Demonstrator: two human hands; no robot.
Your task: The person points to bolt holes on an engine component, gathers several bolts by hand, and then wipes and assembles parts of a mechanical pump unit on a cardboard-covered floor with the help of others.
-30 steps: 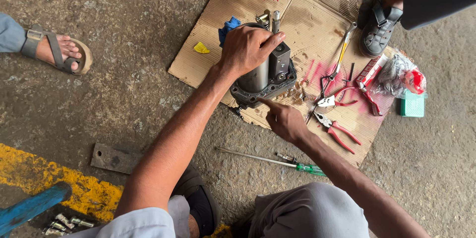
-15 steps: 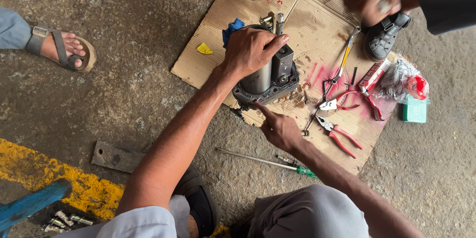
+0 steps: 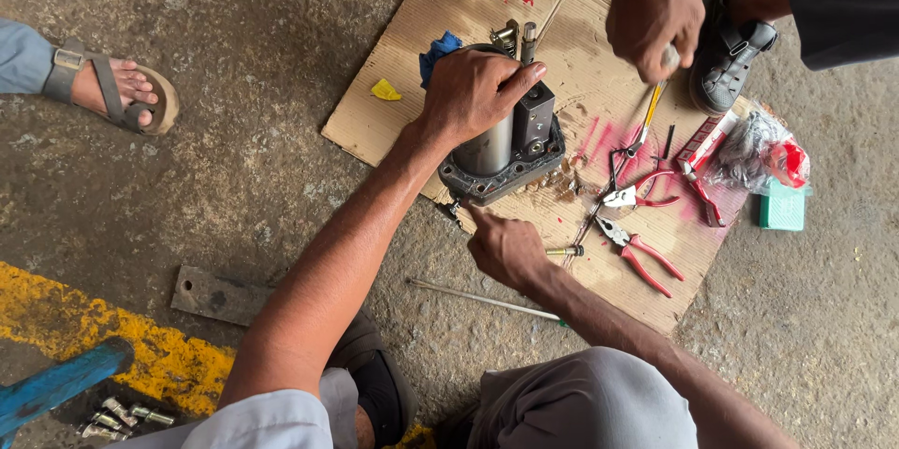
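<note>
From the head view, the left hand point(image 3: 476, 93) lay clamped over the top of the cylinder point(image 3: 506, 145), fingers curled round its cap and thumb stretched toward the dark block on its right side; the cylinder stood upright on a square base at the near left edge of the cardboard point(image 3: 412, 46), which lay on the concrete floor point(image 3: 234, 65). The right hand point(image 3: 506, 248) sat just near of the base, fingers folded in and forefinger pointing at the base's near corner; a small metal stub stuck out on its right side, though whether the fingers gripped it could not be told. A co-worker's hand point(image 3: 655, 14) hung at the far right, closed on a yellow screwdriver point(image 3: 649, 112) whose tip reached down toward the pliers point(image 3: 641, 257) and other red-handled tools on the pink-stained patch; a long rod point(image 3: 482, 299) lay on the floor near the right forearm; a blue rag point(image 3: 438, 51) and a yellow scrap point(image 3: 384, 89) lay left of the cylinder.

The cylinder looked top-heavy, so a slackened left grip might have let it tip onto the right forefinger; the co-worker's screwdriver, worked so close by, might have slipped toward either hand; small loose parts by the base could have rolled off the cardboard.
</note>
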